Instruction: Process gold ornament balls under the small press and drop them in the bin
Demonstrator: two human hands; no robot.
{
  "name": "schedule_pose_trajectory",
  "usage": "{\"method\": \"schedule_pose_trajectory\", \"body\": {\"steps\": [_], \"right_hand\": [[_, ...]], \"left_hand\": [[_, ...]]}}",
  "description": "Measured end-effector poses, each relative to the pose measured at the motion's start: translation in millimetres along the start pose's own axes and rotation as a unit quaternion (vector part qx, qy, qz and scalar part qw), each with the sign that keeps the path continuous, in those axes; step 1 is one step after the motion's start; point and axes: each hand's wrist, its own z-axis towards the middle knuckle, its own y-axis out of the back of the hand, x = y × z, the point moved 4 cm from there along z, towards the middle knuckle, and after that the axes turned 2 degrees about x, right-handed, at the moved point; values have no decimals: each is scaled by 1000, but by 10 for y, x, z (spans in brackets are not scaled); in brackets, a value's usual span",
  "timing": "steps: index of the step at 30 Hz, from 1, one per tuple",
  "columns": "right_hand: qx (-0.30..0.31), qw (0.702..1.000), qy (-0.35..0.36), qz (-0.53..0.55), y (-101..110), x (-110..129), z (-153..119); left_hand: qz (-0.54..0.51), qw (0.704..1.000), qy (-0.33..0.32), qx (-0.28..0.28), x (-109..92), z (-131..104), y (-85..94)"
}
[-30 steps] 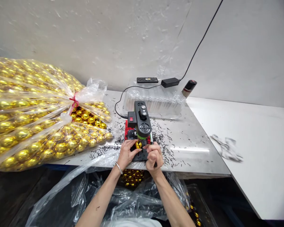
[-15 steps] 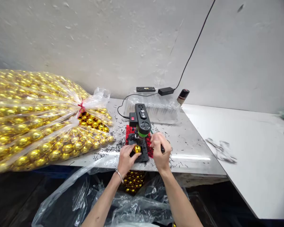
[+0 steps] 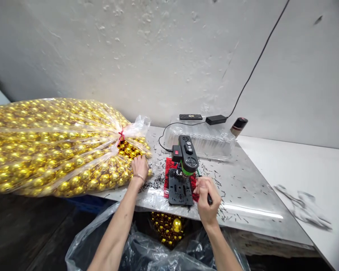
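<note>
My left hand reaches into the torn opening of a big clear plastic bag of shiny gold balls. Its fingertips are among the balls, and whether they hold one is hidden. My right hand is wrapped round the black-ended lever handle of a small black bench drill. Beneath the drill head lies its black slotted base plate, with no ball on it. Below the table edge, one larger-looking gold ball shows above other gold balls in an open clear bag.
Red matting lies under the drill, and dark shavings litter the metal tabletop. Behind stand a clear plastic tray, a power adapter and a dark-capped can. Crumpled gloves lie on the white table at right.
My left hand has let go of the gold ball at the drill plate and moved left to the big bag. My right hand stays on the lever. The view has turned left.
</note>
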Motion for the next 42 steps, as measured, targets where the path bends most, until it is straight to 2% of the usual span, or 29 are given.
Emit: {"method": "schedule_pose_trajectory", "body": {"steps": [2, 4, 8, 10, 11, 12, 14, 16, 17, 18, 20, 23, 27, 31, 34, 38, 42], "right_hand": [[-1, 1000, 6, 1, 2, -8, -7], [-3, 1000, 11, 2, 3, -11, -13], [-1, 1000, 17, -1, 3, -5, -16], [1, 1000, 17, -1, 2, -7, -18], [2, 1000, 16, 1, 1, -11, -21], [3, 1000, 14, 2, -1, -17, -24], [4, 1000, 9, 6, -4, -28, -31], [2, 1000, 8, 7, -4, -31, -36], [0, 1000, 11, 5, -3, -28, -35], [-1, 1000, 15, 3, -1, -21, -34], [0, 1000, 25, -1, 3, -5, -27], [6, 999, 32, -7, 6, 9, -16], [12, 999, 39, -11, 12, 11, -17], [16, 999, 43, -22, 18, 9, -24], [23, 998, 51, -29, 21, 13, -25], [30, 997, 63, -36, 26, 17, -21], [29, 996, 71, -38, 31, 22, -16]], "left_hand": [[5, 998, 13, 53, 36, 248, -36], [-11, 997, 7, 78, 36, 353, -62], [-50, 994, 2, 96, 44, 289, -21], [-158, 983, 23, 92, 69, 164, 43], [-252, 963, 44, 88, 83, 79, 71], [-362, 925, 68, 88, 91, -21, 87], [-569, 809, 109, 104, 66, -254, 78], [-682, 705, 133, 142, -11, -497, 23], [-713, 667, 144, 164, -58, -610, -20], [-729, 641, 155, 184, -104, -711, -72], [-732, 623, 170, 218, -192, -864, -193], [-706, 644, 178, 234, -293, -967, -376], [-651, 711, 168, 206, -380, -969, -519], [-530, 821, 45, 207, -515, -950, -558], [-446, 877, -55, 170, -603, -958, -563], [-334, 925, -118, 136, -670, -979, -572], [-268, 940, -179, 111, -731, -978, -568]]}}
